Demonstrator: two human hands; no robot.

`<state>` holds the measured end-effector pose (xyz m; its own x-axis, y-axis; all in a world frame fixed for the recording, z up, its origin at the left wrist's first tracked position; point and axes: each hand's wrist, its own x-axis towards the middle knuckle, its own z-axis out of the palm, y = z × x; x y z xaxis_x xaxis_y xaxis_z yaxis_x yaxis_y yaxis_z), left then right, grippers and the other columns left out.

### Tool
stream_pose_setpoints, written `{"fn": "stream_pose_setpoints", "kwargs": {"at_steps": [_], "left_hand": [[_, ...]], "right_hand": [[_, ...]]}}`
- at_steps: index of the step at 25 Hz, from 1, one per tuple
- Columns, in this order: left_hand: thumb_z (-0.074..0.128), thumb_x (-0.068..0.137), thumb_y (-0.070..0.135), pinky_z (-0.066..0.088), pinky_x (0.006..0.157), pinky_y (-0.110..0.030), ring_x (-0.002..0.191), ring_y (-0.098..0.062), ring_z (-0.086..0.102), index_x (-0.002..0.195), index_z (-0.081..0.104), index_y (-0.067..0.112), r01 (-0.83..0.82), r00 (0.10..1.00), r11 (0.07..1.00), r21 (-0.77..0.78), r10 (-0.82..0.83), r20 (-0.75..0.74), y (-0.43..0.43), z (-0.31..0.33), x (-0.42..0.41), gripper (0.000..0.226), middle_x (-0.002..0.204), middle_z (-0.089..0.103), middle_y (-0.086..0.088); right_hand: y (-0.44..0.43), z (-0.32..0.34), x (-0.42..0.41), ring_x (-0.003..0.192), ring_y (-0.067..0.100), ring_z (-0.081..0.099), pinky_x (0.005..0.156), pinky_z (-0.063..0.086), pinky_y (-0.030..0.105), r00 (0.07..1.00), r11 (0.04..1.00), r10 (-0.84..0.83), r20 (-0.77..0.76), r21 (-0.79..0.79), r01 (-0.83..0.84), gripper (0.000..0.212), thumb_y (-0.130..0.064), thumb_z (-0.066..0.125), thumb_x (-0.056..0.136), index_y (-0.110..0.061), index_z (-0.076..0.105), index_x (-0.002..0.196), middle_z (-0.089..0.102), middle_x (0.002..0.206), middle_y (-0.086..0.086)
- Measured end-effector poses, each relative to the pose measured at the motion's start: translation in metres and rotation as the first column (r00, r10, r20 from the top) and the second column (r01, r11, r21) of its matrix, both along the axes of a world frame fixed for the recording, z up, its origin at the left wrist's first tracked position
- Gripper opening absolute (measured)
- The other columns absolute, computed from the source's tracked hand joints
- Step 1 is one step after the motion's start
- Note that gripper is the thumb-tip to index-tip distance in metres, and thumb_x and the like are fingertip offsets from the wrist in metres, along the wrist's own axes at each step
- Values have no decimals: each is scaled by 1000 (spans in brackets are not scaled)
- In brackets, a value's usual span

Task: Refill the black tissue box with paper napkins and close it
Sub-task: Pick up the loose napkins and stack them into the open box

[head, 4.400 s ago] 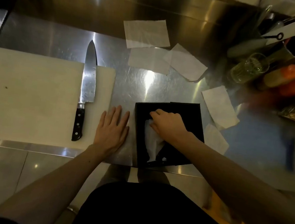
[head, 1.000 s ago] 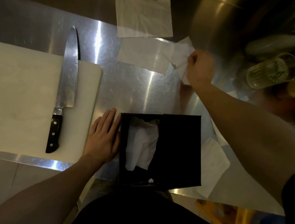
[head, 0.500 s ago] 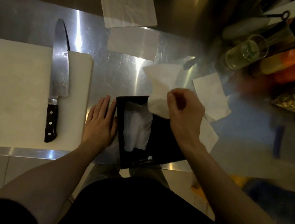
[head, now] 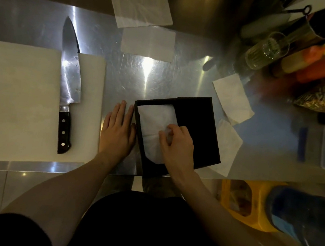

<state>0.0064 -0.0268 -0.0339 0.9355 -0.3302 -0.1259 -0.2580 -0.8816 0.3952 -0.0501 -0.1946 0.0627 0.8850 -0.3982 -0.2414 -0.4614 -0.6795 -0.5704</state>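
Pressing soft napkin [head: 154, 130] into box [head: 199, 131], prob.

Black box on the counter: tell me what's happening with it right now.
A person is refilling the black tissue box with paper napkins. The right hand presses a napkin into the open box, while the left hand lies flat on the steel counter against the box's side. Four loose napkins lie on the counter: two behind the box, two to its right. The box is not closed.
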Motion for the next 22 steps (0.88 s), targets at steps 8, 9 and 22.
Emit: {"fn": "stream_pose_setpoints", "kwargs": {"at_steps": [8,9,22], "left_hand": [[35,101,32,15,119,-43,150,-26,15,154,23,15,-11,1000,1000,-16,11,-3,0,0,-2,57,162,21,-13],[36,101,32,15,119,-43,150,-26,16,153,24,15,-12,1000,1000,-16,12,0,0,0,-2,57,161,21,-13],[35,100,32,11,120,-41,151,-25,11,155,18,15,1,1000,1000,15,-1,1,2,0,-1,60,163,17,-12]], "right_hand": [[12,-32,9,142,32,27,112,31,42,872,785,455,-182,-381,-489,59,-35,51,96,-14,30,147,27,155,18],[10,-39,10,146,32,18,115,24,43,851,771,468,-237,-361,-525,63,-38,47,97,-13,22,150,19,158,19],[-7,-17,23,141,29,31,114,26,36,883,860,461,91,-293,-419,57,-32,47,97,-6,31,145,33,152,19]]}}
